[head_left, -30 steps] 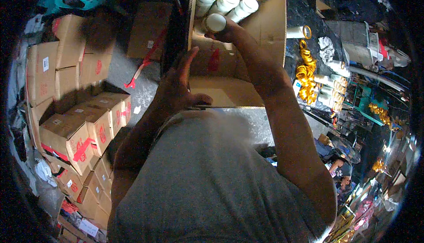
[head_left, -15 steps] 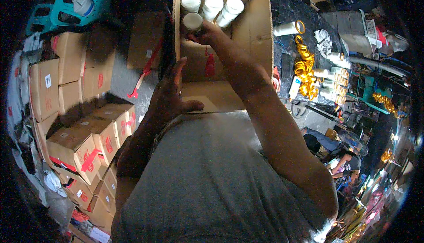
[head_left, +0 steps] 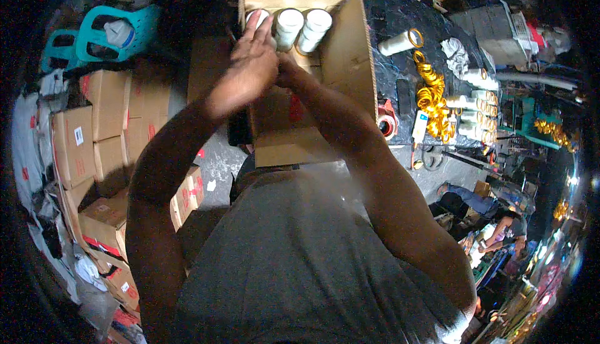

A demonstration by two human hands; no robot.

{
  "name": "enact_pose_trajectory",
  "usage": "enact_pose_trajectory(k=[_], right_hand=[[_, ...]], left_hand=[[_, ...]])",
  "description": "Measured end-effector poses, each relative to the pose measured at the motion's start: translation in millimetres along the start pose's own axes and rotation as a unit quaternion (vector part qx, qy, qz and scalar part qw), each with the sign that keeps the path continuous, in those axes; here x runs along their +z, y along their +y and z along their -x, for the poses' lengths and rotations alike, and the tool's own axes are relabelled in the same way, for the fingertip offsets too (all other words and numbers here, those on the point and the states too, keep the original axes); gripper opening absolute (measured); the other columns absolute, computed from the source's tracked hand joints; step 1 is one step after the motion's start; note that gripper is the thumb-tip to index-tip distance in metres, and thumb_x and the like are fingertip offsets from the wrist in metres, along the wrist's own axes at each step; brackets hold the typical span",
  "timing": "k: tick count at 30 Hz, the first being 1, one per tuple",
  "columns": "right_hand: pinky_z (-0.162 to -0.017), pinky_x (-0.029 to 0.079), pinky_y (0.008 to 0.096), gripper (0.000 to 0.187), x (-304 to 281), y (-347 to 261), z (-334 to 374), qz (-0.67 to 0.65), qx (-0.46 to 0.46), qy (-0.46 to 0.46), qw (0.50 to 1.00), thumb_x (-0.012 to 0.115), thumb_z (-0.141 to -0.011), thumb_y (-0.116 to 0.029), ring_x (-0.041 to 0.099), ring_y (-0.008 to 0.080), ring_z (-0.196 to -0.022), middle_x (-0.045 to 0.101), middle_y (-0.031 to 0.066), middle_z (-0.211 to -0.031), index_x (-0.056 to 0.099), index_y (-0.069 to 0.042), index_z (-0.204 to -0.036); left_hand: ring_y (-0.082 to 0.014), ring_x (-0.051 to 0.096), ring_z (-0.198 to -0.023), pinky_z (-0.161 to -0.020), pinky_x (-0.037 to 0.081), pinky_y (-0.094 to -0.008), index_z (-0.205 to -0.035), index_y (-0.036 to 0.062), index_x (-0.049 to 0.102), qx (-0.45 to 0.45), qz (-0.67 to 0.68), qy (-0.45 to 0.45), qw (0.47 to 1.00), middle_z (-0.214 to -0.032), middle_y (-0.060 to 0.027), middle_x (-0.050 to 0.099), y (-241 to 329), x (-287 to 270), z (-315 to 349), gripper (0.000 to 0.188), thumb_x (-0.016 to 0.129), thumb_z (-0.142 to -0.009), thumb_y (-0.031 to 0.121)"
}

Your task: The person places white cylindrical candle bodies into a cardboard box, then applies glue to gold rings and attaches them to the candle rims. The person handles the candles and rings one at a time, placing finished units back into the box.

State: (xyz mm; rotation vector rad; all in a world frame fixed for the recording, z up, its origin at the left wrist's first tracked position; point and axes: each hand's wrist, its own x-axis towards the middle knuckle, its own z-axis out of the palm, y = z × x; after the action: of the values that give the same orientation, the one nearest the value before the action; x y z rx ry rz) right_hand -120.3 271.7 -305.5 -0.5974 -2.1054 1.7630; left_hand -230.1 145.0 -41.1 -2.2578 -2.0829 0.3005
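Three white cylindrical containers (head_left: 289,28) are standing in an open cardboard carton (head_left: 350,53), lined up toward its far wall, the leftmost one near the far left corner. The left hand (head_left: 251,69) is stretching flat with fingers slightly parted, partly covering that leftmost container's top. The right hand (head_left: 289,73) is sitting just beside it inside the carton, partly hidden; whether it is holding anything cannot be told. To the right, a black-covered tabletop (head_left: 394,18) is carrying a gold-rimmed cylinder (head_left: 399,43) near the carton's right edge, heaped gold rings (head_left: 430,97), and more cylinders (head_left: 478,119) that are crowding its near right corner.
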Motion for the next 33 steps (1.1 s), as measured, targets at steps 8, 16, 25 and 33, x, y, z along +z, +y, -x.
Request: enact_pose_trajectory(k=[8,16,25,33], right_hand=[[-0.095,0.055,0.0446,0.024,-26,-135,10,0.137,0.194,0.024,0.971,0.076,-0.088,-0.023,0.072,0.0301,-0.104,0.075,0.0137,-0.109,0.074,-0.006,-0.104],[-0.083,0.053,0.0319,0.034,-273,-199,177,0.105,0.013,0.563,0.82,0.075,-0.082,-0.001,0.065,0.0165,-0.093,0.07,0.0096,-0.099,0.065,0.004,-0.115],[-0.091,0.055,0.0435,0.082,-353,64,103,0.105,-0.032,0.545,0.831,0.089,-0.072,-0.039,0.068,0.0328,-0.106,0.067,0.016,-0.118,0.048,-0.001,-0.132],[-0.096,0.051,0.0376,0.059,-347,-57,146,0.188,-0.113,0.443,0.869,0.09,-0.076,-0.008,0.064,0.0214,-0.104,0.068,0.009,-0.117,0.059,-0.001,-0.126]], left_hand=[[-0.0323,0.058,-0.122,-0.11,0.037,-0.0529,-0.121,-0.0011,0.067,-0.018,0.223,0.041,0.974,-0.13,-0.0227,0.065,-17,93,-35,0.037,0.056,-0.098,0.026],[-0.0355,0.064,-0.119,-0.108,0.039,-0.0599,-0.123,-0.0001,0.069,-0.027,-0.067,-0.037,0.997,-0.124,-0.0256,0.068,0,92,-38,0.04,0.055,-0.095,0.025],[-0.0378,0.069,-0.085,-0.083,0.056,-0.0498,-0.09,0.0017,0.073,-0.082,0.184,-0.11,0.973,-0.09,-0.0209,0.072,7,8,-51,0.024,0.061,-0.088,0.023],[-0.0399,0.074,-0.09,-0.082,0.06,-0.0518,-0.088,-0.0023,0.075,-0.06,0.12,0.019,0.991,-0.089,-0.0227,0.073,5,55,-39,0.019,0.061,-0.086,0.011]])
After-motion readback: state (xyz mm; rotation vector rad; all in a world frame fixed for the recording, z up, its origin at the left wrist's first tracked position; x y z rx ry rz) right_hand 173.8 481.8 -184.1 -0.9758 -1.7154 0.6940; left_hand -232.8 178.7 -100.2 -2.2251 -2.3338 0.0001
